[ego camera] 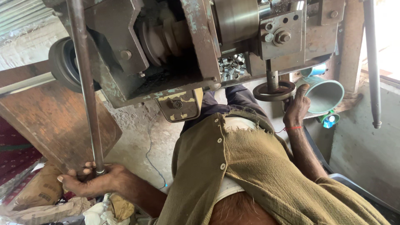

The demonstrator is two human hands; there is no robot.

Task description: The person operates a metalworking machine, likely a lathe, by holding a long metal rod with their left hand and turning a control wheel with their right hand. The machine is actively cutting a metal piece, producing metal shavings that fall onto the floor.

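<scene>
Below the machine body, at its left side, the left hand clenches the lower end of one long steel lever bar; the fingers wrap fully round it just under the small collar at its tip, a grip that looks suited to pulling or steadying the bar, which slants up to the machine's upper left corner. Under the machine's right side hangs one dark handwheel on a short vertical shaft. The right hand rests against the wheel's right rim, fingers loosely curled and thumb raised, seemingly placed to turn it; whether it truly grips the rim I cannot tell. A red thread circles that wrist. Just right of the handwheel sits one teal funnel-shaped cup, mouth towards the hand. Behind the handwheel, inside the machine's underside, lies a heap of small shiny metal rings, too many to count. Left of the machine one black pulley wheel shows.
</scene>
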